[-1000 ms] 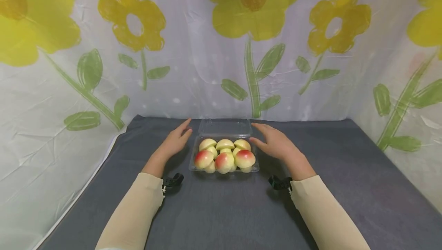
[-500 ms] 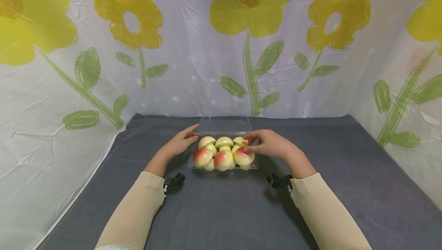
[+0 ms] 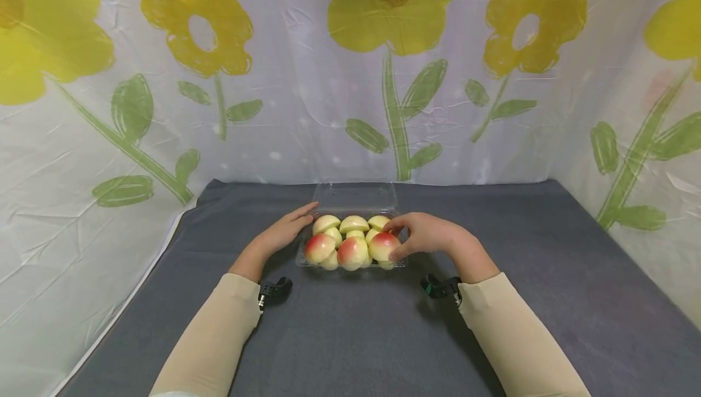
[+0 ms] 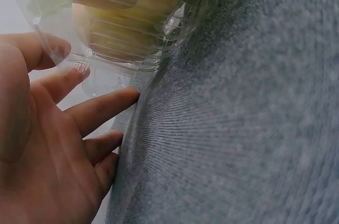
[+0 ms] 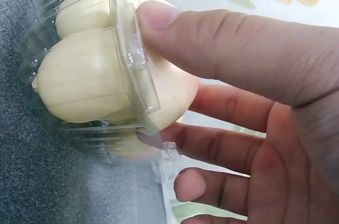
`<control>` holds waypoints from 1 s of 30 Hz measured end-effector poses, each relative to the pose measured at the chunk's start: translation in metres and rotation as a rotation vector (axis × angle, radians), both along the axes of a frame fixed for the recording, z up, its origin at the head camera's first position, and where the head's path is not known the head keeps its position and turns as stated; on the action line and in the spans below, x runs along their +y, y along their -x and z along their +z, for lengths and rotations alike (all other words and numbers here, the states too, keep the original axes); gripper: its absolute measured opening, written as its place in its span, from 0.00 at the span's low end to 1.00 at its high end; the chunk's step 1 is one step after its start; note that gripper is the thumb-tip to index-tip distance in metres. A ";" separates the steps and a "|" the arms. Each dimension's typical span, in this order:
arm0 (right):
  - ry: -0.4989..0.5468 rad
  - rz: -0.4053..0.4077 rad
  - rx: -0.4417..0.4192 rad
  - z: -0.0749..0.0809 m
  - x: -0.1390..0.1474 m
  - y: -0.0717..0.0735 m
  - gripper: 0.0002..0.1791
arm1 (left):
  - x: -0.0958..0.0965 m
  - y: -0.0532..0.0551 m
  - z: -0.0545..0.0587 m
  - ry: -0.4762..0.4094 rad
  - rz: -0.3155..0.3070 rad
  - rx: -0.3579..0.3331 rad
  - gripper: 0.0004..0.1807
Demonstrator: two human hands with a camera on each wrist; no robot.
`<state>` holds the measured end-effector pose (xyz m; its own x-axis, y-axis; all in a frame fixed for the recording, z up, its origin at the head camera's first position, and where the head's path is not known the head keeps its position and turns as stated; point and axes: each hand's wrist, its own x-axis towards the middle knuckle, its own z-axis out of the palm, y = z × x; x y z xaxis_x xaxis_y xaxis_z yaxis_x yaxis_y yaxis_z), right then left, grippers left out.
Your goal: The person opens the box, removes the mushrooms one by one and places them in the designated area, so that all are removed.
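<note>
A dark grey cloth-covered surface reaches back to a flower-printed curtain, stretching wide on both sides of a lid-up clear plastic box near the far edge. The left hand, fingers spread, is at its left rim; the right hand pinches the front-right mushroom-shaped piece inside.

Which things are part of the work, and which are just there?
In the job:
clear open box
mushroom-shaped pieces inside
right hand, gripping one
left hand, at the box's side

Just around:
grey cloth underneath
flowery curtain behind
black wrist devices
</note>
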<state>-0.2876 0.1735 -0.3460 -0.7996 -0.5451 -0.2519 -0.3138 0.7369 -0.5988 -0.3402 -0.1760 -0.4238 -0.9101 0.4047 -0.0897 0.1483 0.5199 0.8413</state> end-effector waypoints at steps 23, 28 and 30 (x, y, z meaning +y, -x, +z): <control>0.028 0.010 0.091 -0.001 0.001 -0.002 0.32 | -0.002 0.003 -0.002 0.006 0.000 0.007 0.31; 0.062 -0.013 0.116 -0.001 0.000 -0.002 0.32 | -0.002 0.003 -0.002 0.007 -0.005 0.014 0.31; 0.077 -0.012 0.130 -0.001 0.000 -0.002 0.31 | -0.002 0.003 -0.003 0.007 -0.007 0.016 0.31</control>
